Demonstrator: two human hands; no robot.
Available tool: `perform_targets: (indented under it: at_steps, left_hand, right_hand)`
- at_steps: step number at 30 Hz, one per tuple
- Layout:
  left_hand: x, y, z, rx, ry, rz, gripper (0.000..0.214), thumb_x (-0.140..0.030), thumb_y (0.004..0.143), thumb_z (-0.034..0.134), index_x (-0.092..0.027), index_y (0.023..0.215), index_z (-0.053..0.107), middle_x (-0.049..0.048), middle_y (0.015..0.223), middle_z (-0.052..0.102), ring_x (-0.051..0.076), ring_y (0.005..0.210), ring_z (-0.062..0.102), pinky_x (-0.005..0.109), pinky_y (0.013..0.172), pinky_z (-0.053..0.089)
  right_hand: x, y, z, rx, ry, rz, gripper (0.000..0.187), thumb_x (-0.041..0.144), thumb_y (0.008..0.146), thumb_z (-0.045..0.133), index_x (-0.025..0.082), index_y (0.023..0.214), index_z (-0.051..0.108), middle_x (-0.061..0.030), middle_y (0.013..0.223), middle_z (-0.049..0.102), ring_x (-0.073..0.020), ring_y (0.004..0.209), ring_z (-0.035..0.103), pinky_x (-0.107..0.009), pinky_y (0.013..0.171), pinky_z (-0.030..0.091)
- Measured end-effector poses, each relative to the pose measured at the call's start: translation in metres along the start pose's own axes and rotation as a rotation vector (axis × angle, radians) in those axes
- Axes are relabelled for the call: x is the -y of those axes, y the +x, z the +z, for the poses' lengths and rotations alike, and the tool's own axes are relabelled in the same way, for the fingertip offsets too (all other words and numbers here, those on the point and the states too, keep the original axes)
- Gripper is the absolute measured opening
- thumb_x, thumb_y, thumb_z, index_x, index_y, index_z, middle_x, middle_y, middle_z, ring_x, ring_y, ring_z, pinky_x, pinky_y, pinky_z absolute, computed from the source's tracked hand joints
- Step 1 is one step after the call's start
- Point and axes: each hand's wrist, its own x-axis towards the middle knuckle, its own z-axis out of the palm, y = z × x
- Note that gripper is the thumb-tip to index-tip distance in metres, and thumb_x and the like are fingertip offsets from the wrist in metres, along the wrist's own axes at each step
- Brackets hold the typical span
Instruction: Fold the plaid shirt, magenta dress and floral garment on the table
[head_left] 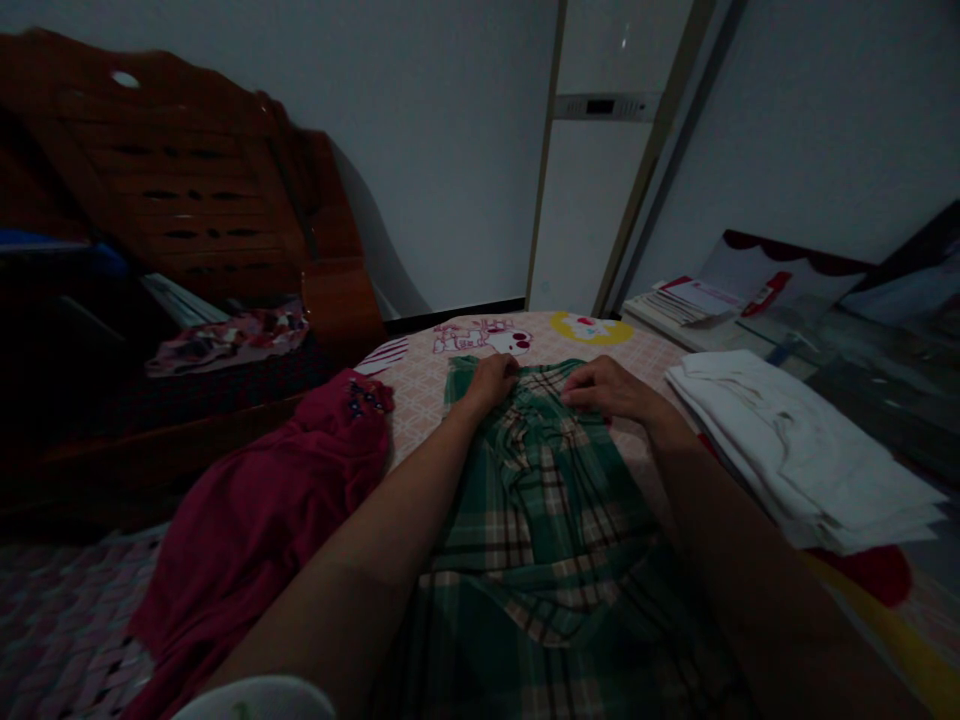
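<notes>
Dim pale-walled room, printed pink sheet (420, 395) mid-frame, crumpled green plaid cloth (540, 520) at centre, my left hand (491, 385) clenching its far edge, my right hand (607, 388) curled on it, grip unclear, folded white fabric (795, 450) at right

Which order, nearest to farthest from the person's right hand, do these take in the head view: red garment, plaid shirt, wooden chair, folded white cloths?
1. Plaid shirt, under the right hand.
2. Folded white cloths, just right.
3. Red garment, on the left.
4. Wooden chair, far back left.
</notes>
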Motion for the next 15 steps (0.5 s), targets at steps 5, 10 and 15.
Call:
perform_targets:
  at_steps: [5, 10, 15]
  left_hand:
    - [0.002, -0.001, 0.002, 0.007, 0.005, 0.029, 0.023, -0.012, 0.078, 0.066, -0.013, 0.101, 0.071, 0.0086, 0.098, 0.072, 0.021, 0.092, 0.065, 0.032, 0.089, 0.050]
    - [0.006, 0.000, 0.004, 0.001, 0.008, 0.035, 0.020, -0.012, 0.079, 0.065, -0.013, 0.097, 0.071, 0.0088, 0.098, 0.071, 0.020, 0.092, 0.065, 0.031, 0.089, 0.050]
    - [0.007, 0.000, 0.005, -0.011, 0.005, 0.041, 0.018, -0.011, 0.078, 0.064, -0.016, 0.094, 0.072, 0.0072, 0.097, 0.072, 0.020, 0.092, 0.065, 0.032, 0.089, 0.050]
  right_hand:
    - [0.047, -0.003, 0.026, 0.270, -0.151, -0.023, 0.010, 0.024, 0.072, 0.074, 0.015, 0.073, 0.070, -0.0003, 0.062, 0.063, -0.0139, 0.061, 0.058, -0.023, 0.056, 0.037]
    - [0.041, -0.001, 0.039, 0.294, -0.478, 0.005, 0.011, 0.022, 0.072, 0.074, 0.014, 0.074, 0.068, -0.0058, 0.070, 0.065, -0.0187, 0.070, 0.060, -0.025, 0.060, 0.037]
    - [0.037, -0.001, 0.033, 0.279, -0.466, 0.047, 0.013, 0.008, 0.075, 0.056, 0.014, 0.070, 0.066, -0.0071, 0.069, 0.066, -0.0177, 0.068, 0.060, -0.026, 0.060, 0.038]
